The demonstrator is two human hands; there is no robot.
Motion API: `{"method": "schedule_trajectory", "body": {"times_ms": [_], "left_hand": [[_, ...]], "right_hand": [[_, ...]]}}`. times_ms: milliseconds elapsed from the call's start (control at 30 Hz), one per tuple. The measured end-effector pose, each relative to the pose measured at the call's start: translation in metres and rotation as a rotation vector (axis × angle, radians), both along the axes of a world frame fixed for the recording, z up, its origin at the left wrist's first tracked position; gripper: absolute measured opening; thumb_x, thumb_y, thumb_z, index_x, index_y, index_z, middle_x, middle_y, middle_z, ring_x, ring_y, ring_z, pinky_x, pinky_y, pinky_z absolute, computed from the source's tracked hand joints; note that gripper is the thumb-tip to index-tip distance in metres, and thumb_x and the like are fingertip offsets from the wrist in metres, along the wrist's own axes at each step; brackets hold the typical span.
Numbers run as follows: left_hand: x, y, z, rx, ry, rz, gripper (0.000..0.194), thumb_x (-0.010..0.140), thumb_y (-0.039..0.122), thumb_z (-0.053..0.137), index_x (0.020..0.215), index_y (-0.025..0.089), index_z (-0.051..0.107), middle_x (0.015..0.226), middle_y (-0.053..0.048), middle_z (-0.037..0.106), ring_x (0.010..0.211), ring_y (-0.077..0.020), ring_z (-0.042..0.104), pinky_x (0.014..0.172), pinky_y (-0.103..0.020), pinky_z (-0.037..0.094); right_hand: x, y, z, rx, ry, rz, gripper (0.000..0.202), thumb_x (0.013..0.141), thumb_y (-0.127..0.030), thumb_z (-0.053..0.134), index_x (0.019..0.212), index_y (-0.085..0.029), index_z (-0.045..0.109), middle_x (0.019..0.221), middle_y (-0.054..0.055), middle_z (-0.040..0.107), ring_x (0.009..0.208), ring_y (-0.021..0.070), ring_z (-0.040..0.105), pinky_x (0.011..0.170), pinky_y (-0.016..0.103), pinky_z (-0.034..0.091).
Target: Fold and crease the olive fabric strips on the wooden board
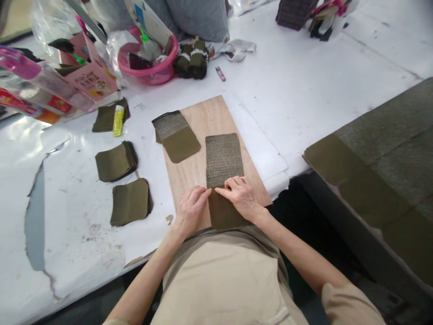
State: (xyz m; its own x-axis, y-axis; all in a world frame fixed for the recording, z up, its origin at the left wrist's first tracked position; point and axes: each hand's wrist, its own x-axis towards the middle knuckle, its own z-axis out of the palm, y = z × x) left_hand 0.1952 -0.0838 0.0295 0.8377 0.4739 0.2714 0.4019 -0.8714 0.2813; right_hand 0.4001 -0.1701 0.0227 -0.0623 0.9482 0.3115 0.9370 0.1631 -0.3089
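Observation:
An olive fabric panel (224,158) with a grey ribbed upper part lies upright before me on a thin wooden board (209,113). My left hand (193,206) is closed, its fingertips pinching the panel's left edge where the ribbed part meets the plain olive part. Across the panel rests my right hand (241,196), fingers curled, its tips close to the left ones at the same seam. The fold of cloth between the fingertips is too small to make out. A second similar panel (181,140) lies tilted at the board's upper left, overlapping another piece.
Olive fabric stacks (130,202) lie left of the board, a yellow glue tube (118,121) on the rearmost one. Behind stand a pink basket (152,74), a pink box (93,76) and small thread snips (220,73). At right, a gap separates another cloth-covered surface (379,171).

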Motion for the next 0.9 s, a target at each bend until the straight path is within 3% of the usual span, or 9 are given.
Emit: {"method": "schedule_trajectory", "body": {"times_ms": [133,267,533,767,900], "left_hand": [[0.014,-0.011,-0.005,0.054,0.094,-0.016,0.037,0.094,0.014,0.047,0.131,0.013,0.052,0.115,-0.013,0.060,0.113,-0.0257,0.052,0.095,-0.041,0.048],[0.015,-0.013,-0.006,0.095,0.143,0.004,0.037,0.094,0.015,0.048,0.132,0.015,0.053,0.113,-0.011,0.062,0.110,-0.0259,0.053,0.091,-0.039,0.047],[0.016,-0.012,0.000,0.127,0.207,-0.019,0.043,0.093,0.016,0.051,0.135,0.018,0.050,0.111,-0.012,0.061,0.110,-0.0268,0.053,0.088,-0.040,0.047],[0.019,-0.014,0.004,0.162,0.250,-0.054,0.046,0.093,0.013,0.048,0.138,0.015,0.046,0.121,-0.013,0.058,0.120,-0.0279,0.048,0.097,-0.042,0.043],[0.021,-0.014,0.005,0.133,0.254,-0.095,0.048,0.092,0.011,0.046,0.140,0.013,0.042,0.119,-0.013,0.059,0.115,-0.0266,0.050,0.097,-0.041,0.044]], "right_hand": [[0.005,0.000,0.006,-0.033,0.016,0.014,0.018,0.096,-0.025,0.054,0.105,-0.028,0.070,0.089,0.002,0.059,0.090,0.0171,0.047,0.081,0.033,0.031],[0.018,0.001,0.012,-0.065,0.033,0.069,0.018,0.094,-0.024,0.058,0.107,-0.027,0.070,0.093,0.002,0.061,0.094,0.0170,0.047,0.083,0.032,0.033],[0.033,0.002,0.005,-0.027,0.075,0.127,0.020,0.095,-0.021,0.055,0.106,-0.027,0.070,0.090,0.003,0.061,0.093,0.0166,0.047,0.082,0.031,0.035],[0.030,-0.001,0.007,-0.019,0.027,0.104,0.019,0.095,-0.023,0.055,0.107,-0.026,0.070,0.090,0.003,0.060,0.092,0.0171,0.047,0.080,0.031,0.035],[0.035,-0.003,0.006,-0.009,0.037,0.099,0.020,0.095,-0.021,0.054,0.108,-0.026,0.070,0.090,0.003,0.060,0.092,0.0168,0.047,0.081,0.031,0.036]]}}
